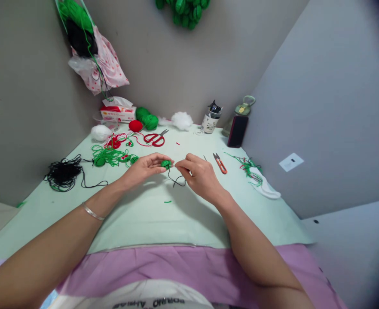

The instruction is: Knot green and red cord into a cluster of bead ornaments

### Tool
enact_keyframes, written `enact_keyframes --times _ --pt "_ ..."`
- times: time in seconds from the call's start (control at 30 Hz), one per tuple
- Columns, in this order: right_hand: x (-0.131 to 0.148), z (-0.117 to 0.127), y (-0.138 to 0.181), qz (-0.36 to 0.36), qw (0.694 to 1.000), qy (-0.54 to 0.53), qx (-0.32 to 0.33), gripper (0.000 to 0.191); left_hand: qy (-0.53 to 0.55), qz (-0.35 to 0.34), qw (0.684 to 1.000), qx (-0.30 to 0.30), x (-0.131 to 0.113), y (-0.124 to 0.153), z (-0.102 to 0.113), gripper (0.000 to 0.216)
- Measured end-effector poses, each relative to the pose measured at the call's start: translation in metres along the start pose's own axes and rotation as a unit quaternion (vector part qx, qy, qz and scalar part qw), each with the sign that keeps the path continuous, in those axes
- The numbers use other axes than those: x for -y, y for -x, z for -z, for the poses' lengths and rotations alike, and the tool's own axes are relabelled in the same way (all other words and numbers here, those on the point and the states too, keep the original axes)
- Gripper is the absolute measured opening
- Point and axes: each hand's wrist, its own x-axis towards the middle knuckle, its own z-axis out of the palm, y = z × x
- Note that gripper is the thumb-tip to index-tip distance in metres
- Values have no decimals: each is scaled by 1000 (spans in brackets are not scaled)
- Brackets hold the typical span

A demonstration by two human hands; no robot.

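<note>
Lettered white clothing showed nearest; beyond, the left grip clamped a green yarn piece, the right grip pinched together, contents unclear.

The left hand grips the small green ball at its fingertips, thumb on the ball's near side and fingers curving along its far side. The left wrist lies left of the ball and nearer the body, nearly straight, with the left forearm slanting back from there. The right hand is just right of the ball, apart from it, back upward, thumb and forefinger drawn together in a pinch. The right wrist sits farther right of the ball and nearer the body, the right forearm running back to a bent elbow
</note>
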Motion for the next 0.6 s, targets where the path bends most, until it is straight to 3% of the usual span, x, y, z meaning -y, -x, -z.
enact_keyframes --times 0.6 --pt "2 0 1 -2 999 23 35 23 -42 29 999 -11 0 1 -3 41"
